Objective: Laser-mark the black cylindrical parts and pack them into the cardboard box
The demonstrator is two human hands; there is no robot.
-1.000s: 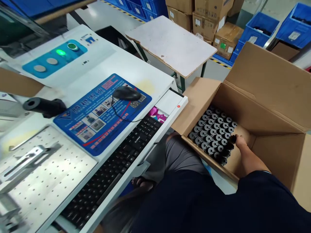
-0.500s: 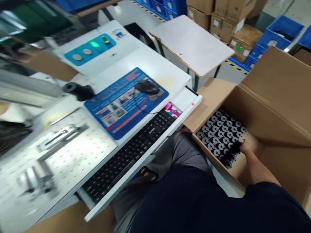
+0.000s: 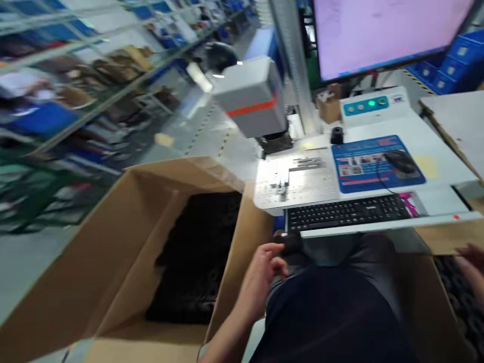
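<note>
My left hand (image 3: 264, 267) is in front of my lap, just below the keyboard drawer. Its fingers are bent around the near end of a black cylindrical part (image 3: 293, 244), partly hidden and blurred. At the right edge, my right hand (image 3: 472, 258) is cut off and smeared, over the right cardboard box with rows of black round parts (image 3: 459, 292); its fingers do not show clearly. To my left, a large open cardboard box (image 3: 124, 242) holds a layer of similar black parts (image 3: 196, 252). Another black cylindrical part (image 3: 336, 135) stands on the white bench.
The white bench (image 3: 434, 131) carries a perforated metal plate (image 3: 313, 184) with a fixture, a blue mouse pad (image 3: 355, 174) and a mouse (image 3: 400, 160). A keyboard (image 3: 348, 212) lies in the drawer. A grey machine head (image 3: 253, 96) overhangs the plate; a monitor (image 3: 389, 35) stands behind.
The view has swung left, bringing the left box, machine head and monitor into sight. My left hand has come into view with a black part. My right hand is now at the right edge.
</note>
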